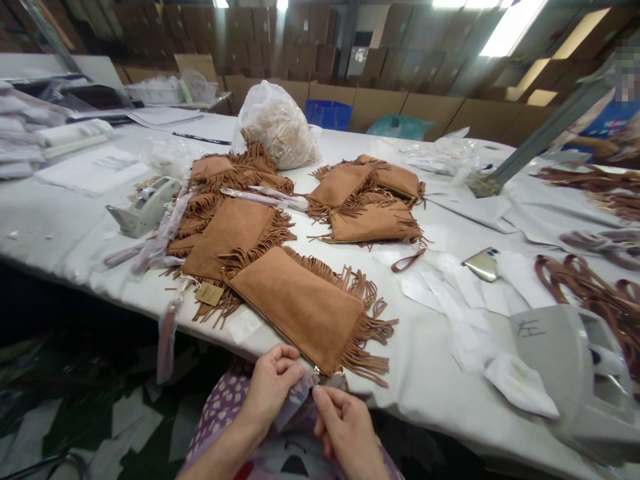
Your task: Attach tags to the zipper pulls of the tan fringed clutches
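Closest to me, a brown fringed suede bag (300,303) lies on the table, its zipped edge facing me. At its near corner, beside the metal clasp (317,371), my left hand (274,388) pinches a clear plastic wrapping (296,400) that hangs over the table edge. My right hand (345,427) is closed with thumb and forefinger at the other side of the same wrapping. What lies inside the wrapping is hard to make out. Behind to the left, another fringed bag (230,233) bears a tan paper tag (209,293).
More fringed bags (377,221) lie farther back. A grey tape dispenser (150,207) stands left, a larger one (560,380) at right. A phone (483,264), white paper scraps (465,333) and brown straps (585,287) lie right. A metal post (545,127) rises at the table's far right.
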A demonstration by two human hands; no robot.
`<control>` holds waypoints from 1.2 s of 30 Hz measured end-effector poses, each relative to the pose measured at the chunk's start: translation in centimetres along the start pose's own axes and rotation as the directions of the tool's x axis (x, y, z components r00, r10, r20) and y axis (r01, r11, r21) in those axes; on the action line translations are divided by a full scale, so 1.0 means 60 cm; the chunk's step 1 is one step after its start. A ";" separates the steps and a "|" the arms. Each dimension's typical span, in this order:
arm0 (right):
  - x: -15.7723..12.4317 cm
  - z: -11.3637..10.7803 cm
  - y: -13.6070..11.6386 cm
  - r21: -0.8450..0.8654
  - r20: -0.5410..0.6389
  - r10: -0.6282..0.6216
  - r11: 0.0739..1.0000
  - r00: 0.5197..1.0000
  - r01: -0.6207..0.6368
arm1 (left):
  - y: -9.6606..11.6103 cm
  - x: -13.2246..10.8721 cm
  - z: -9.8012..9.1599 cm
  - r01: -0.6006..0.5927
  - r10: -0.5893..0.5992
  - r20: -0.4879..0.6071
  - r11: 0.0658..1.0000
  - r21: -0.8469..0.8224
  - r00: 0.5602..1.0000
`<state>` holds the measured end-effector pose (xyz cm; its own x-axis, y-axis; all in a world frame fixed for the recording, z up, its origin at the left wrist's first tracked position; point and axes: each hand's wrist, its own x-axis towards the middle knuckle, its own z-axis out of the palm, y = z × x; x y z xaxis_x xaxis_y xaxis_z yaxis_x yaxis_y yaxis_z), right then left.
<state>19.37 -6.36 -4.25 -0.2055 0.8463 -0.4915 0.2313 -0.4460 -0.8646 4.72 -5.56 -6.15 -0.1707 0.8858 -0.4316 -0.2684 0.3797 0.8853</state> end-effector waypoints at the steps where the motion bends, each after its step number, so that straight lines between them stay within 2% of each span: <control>1: 0.007 0.008 -0.001 0.038 -0.002 0.026 0.999 1.000 -0.026 | 0.002 0.001 0.001 -0.001 0.001 0.005 1.000 -0.002 1.000; 6: 0.042 0.031 0.002 0.101 -0.068 0.089 0.992 0.994 -0.081 | 0.006 0.001 -0.003 -0.084 0.083 0.022 0.993 0.080 0.996; 9: 0.047 0.033 0.005 0.133 -0.087 0.085 0.988 0.993 -0.072 | 0.007 -0.006 -0.020 -0.121 0.114 0.042 0.969 0.216 0.993; 12: 0.044 0.033 0.006 0.164 -0.091 0.086 0.984 0.992 -0.070 | 0.005 -0.017 -0.032 -0.081 0.009 0.208 0.936 0.342 0.978; 14: 0.045 0.033 0.007 0.173 -0.089 0.085 0.983 0.992 -0.069 | 0.004 -0.021 -0.031 -0.007 -0.093 0.300 0.949 0.316 0.949; 19: 0.053 0.026 0.016 0.068 -0.088 0.004 0.998 0.996 0.002 | 0.007 -0.011 -0.019 0.127 -0.174 0.359 0.980 0.150 0.917; 21: 0.052 0.023 0.019 0.029 -0.092 -0.025 0.999 0.995 0.028 | 0.006 -0.003 -0.021 0.211 -0.233 0.332 0.972 0.101 0.914; 24: 0.042 0.020 0.015 0.035 -0.113 0.042 0.999 0.993 -0.039 | 0.003 0.005 -0.029 0.257 -0.255 0.199 0.966 0.014 0.946; 27: 0.029 0.020 0.005 0.075 -0.105 0.124 0.990 0.987 -0.117 | 0.003 0.004 -0.035 0.196 -0.191 0.121 0.980 -0.034 0.974; 30: 0.025 0.026 -0.004 0.108 -0.056 0.142 0.985 0.988 -0.135 | 0.007 -0.001 -0.032 0.139 -0.139 0.086 0.990 0.007 0.987; 33: 0.032 0.035 -0.003 0.144 -0.009 0.162 0.977 0.987 -0.159 | 0.009 -0.004 -0.026 0.069 -0.073 0.070 0.996 0.062 0.995; 36: 0.040 0.044 0.007 0.189 -0.025 0.164 0.969 0.986 -0.157 | 0.007 -0.002 -0.026 0.013 -0.018 0.063 0.996 0.089 0.998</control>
<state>16.48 -5.26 -6.05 -0.1412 0.7683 -0.6243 0.0770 -0.6202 -0.7807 3.17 -5.90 -6.01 -0.1052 0.8938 -0.4359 -0.1847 0.4132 0.8917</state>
